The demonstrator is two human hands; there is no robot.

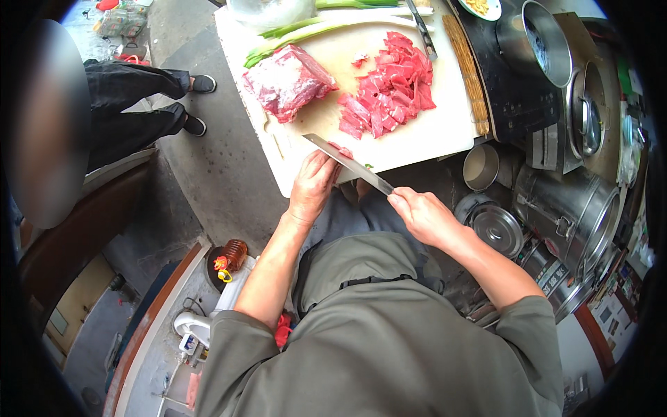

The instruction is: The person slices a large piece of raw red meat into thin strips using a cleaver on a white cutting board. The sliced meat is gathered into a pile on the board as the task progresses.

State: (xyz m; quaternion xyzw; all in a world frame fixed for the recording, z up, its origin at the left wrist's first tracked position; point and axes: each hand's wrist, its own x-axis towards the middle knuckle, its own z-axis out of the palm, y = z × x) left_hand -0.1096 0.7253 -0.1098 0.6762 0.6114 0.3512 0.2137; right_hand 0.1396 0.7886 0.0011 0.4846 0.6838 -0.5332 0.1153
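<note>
My right hand (419,212) grips the handle of a long knife (347,163), its blade angled up to the left over the near edge of the white cutting board (445,125). My left hand (313,184) rests on a small piece of red meat (342,150) right beside the blade. A pile of sliced red meat (388,87) lies in the middle of the board. A large uncut block of meat (286,81) sits at the board's left.
Green onions (313,29) and a second knife (422,29) lie at the board's far edge. Metal pots (570,208), lids and a black cooktop (514,90) crowd the right. A person in dark trousers (132,104) stands at left. An oil bottle (231,256) sits below.
</note>
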